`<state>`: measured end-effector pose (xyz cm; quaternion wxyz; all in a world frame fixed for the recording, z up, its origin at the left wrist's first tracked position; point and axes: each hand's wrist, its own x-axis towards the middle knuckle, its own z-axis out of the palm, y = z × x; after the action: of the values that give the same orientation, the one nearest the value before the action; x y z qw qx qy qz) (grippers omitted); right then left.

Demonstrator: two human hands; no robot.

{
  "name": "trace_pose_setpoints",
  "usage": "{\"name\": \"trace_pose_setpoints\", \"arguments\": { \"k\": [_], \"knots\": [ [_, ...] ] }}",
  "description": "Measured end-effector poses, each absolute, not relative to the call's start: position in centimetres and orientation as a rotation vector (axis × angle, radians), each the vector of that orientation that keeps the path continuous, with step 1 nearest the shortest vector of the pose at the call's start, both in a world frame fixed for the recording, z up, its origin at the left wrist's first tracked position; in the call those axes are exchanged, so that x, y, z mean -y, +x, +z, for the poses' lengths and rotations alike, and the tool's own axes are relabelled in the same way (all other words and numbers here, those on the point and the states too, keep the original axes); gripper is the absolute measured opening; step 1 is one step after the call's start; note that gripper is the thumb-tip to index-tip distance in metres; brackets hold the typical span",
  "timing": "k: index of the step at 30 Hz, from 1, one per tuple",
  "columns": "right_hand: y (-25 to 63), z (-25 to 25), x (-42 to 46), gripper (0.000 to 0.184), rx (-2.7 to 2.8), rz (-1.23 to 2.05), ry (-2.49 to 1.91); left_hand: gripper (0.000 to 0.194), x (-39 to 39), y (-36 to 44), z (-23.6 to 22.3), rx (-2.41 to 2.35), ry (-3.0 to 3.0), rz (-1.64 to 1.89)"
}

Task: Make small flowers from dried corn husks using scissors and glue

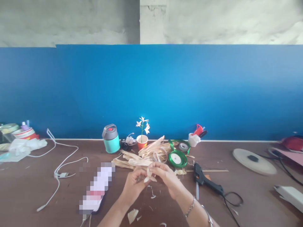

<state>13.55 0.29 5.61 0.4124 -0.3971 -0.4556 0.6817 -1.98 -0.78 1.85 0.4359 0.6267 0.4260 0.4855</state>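
Note:
Between my two hands, above the brown table, is a small pale flower (149, 177) with pointed petals that look cut from corn husk. My left hand (135, 182) pinches it from the left side. From the right, the fingers of my right hand (164, 176) close on its upper petals. Just beyond my hands lies a pile of dried husk strips (132, 160). Behind the pile, a red paper cup (142, 145) holds a green stem with several pale flowers (142, 121). Green ribbon rolls (177, 158) lie right of the pile.
A black glue gun (205, 179) with its cord lies to the right, near a thin stick (213, 171). A phone (98, 189) lies at left, beside white cables (58, 171). Further back are a turquoise container (112, 143), a cup of tools (194, 140) and a round disc (254, 162).

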Motion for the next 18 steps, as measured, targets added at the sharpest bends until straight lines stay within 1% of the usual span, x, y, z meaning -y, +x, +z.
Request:
{"name": "trace_pose_setpoints", "arguments": {
  "k": [12, 18],
  "knots": [
    [15.8, 5.4, -1.1, 0.025, 1.557, 1.777, -1.059, 0.017, 1.0, -1.6, 1.8, -0.909, 1.598, 1.073],
    [15.4, 5.5, -1.0, 0.021, 1.494, 1.634, -1.259, 0.018, 0.9, -1.7, 1.5, -0.950, 1.599, 1.101]
  ]
}}
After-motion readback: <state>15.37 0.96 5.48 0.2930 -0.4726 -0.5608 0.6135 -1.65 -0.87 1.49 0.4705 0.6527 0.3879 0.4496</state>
